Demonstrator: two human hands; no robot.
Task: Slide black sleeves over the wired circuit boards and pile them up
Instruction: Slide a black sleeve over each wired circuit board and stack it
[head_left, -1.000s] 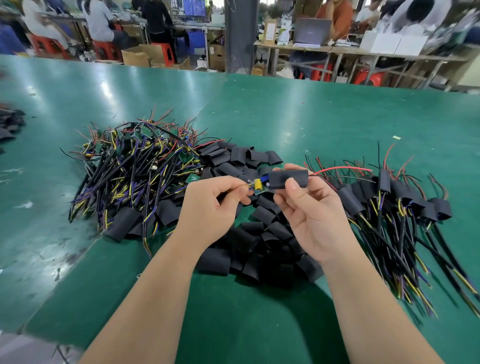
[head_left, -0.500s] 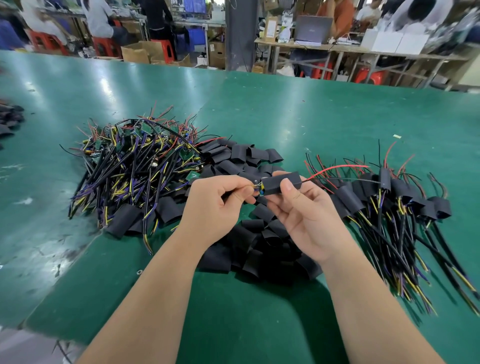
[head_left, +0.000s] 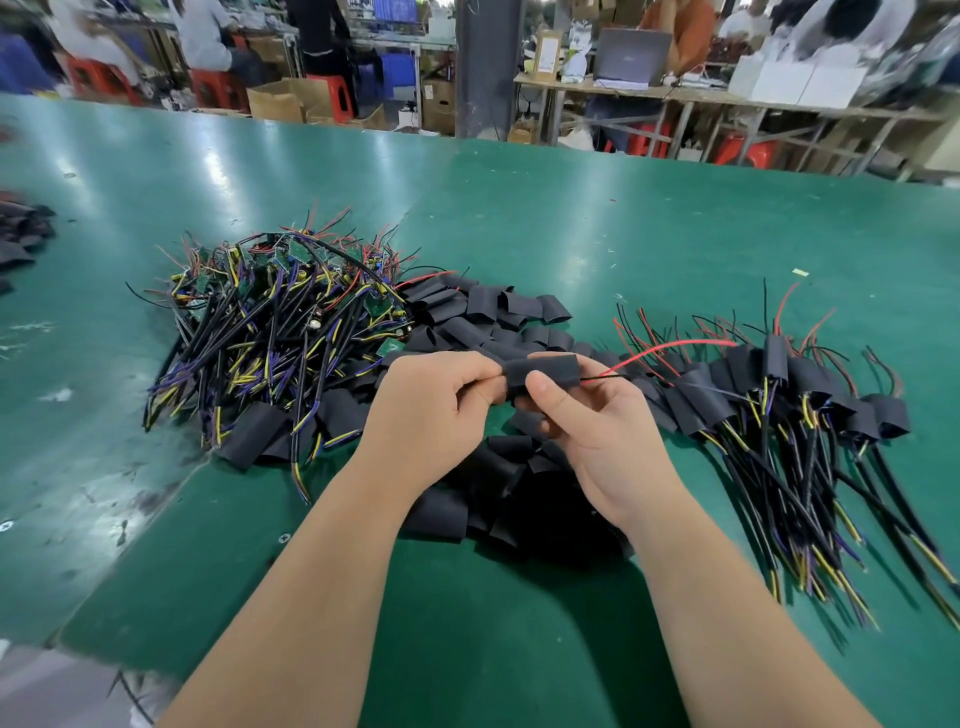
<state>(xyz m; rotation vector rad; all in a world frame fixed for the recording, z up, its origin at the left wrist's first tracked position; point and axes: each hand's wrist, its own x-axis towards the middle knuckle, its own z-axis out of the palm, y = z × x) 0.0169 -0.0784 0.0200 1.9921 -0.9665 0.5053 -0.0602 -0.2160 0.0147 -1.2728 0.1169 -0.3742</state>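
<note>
One flat black tube sleeve (head_left: 543, 375) sits level above the heap of loose black sleeves (head_left: 488, 483) in the middle of the green table (head_left: 623, 234). Bare green wired circuit boards (head_left: 280, 332) lie tangled leftward, and the sleeved boards (head_left: 779, 405) fan out toward the right edge.

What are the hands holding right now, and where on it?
One black sleeve, wires trailing from its right end. The left hand pinches its left end; the right hand pinches its middle, thumb on the near face.

A glossy green table (head_left: 571, 234) spreads round the grip; beyond it stands a grey pillar (head_left: 488, 67). Red stools (head_left: 218, 85) and cardboard boxes (head_left: 275, 104) beyond-left; a workbench (head_left: 727, 102) with laptop (head_left: 631, 54) beyond-right.
</note>
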